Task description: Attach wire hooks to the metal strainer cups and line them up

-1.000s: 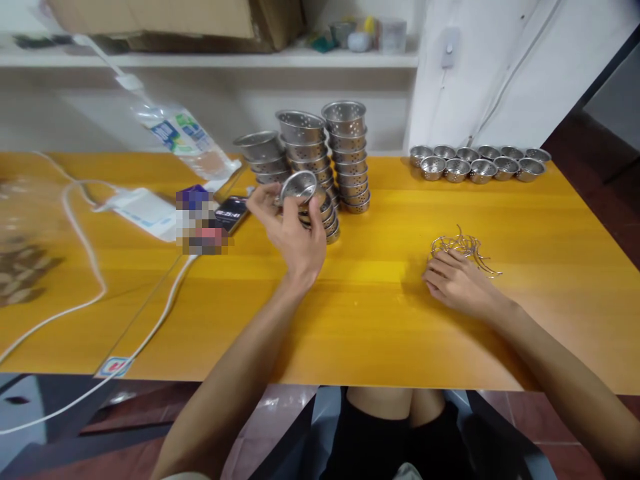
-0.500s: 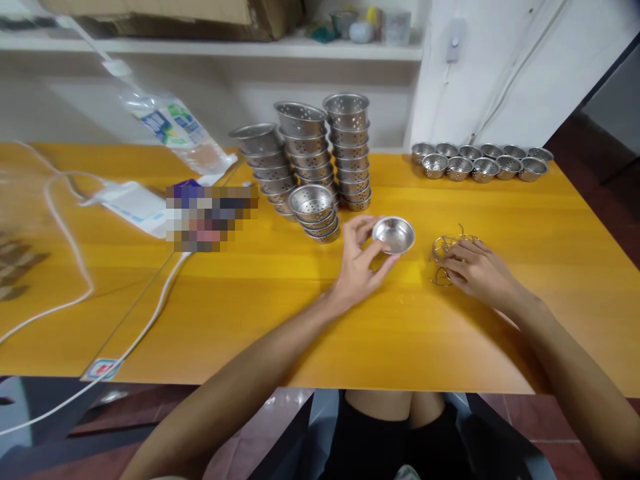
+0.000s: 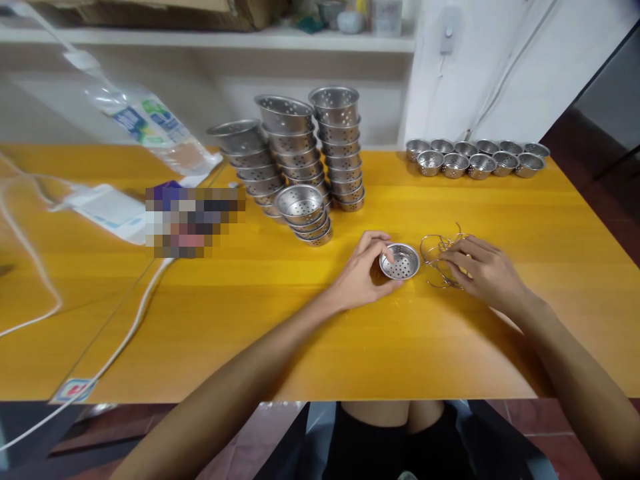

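My left hand (image 3: 361,275) is closed around a small perforated metal cup (image 3: 404,268). The cup's open side faces up and its holed bottom shows. To its right, my right hand (image 3: 487,270) has its fingers pinched on a thin metal wire ring (image 3: 426,252) in a small tangle of bent wire pieces on the table. The fingers partly cover that tangle. Beyond my left hand stands a short stack of matching cups (image 3: 304,208), in front of taller stacks (image 3: 337,137).
Two rows of single cups (image 3: 456,165) stand at the back right by the wall. On the left are a tilted plastic bottle (image 3: 155,130), a white power strip (image 3: 107,212), a blurred-out patch and white cables. A shelf (image 3: 250,39) runs above the yellow table (image 3: 280,333).
My left hand has brought the cup nearer to me and slightly right, beside the wires. My right hand stays at the wire tangle. The view has shifted slightly.
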